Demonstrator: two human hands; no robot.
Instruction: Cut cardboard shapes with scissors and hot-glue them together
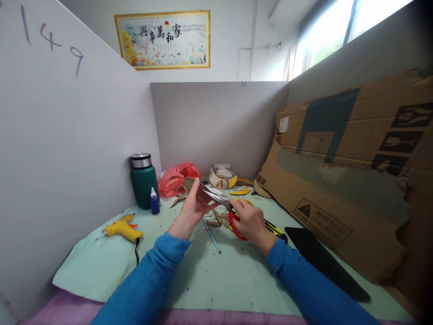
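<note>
In the middle of the head view my left hand (pixel 195 206) grips a small brown piece of cardboard (pixel 202 193), thumb on top and fingers beneath. My right hand (pixel 249 221) is wrapped round the red handles of a pair of scissors (pixel 219 198). The blades point left and lie against the cardboard at its right side; whether they bite into it I cannot tell. Below the hands a light blue pencil (pixel 212 237) lies on the pale green sheet (pixel 203 280), among brown cardboard scraps (pixel 214 219).
At left stand a green bottle (pixel 144 185) and a small blue glue bottle (pixel 154 201), with a yellow glue gun (pixel 124 229) nearer. Behind are a red plastic bag (pixel 177 179) and a tape roll (pixel 223 177). Large cardboard (pixel 324 194) leans at right above a black board (pixel 324 262).
</note>
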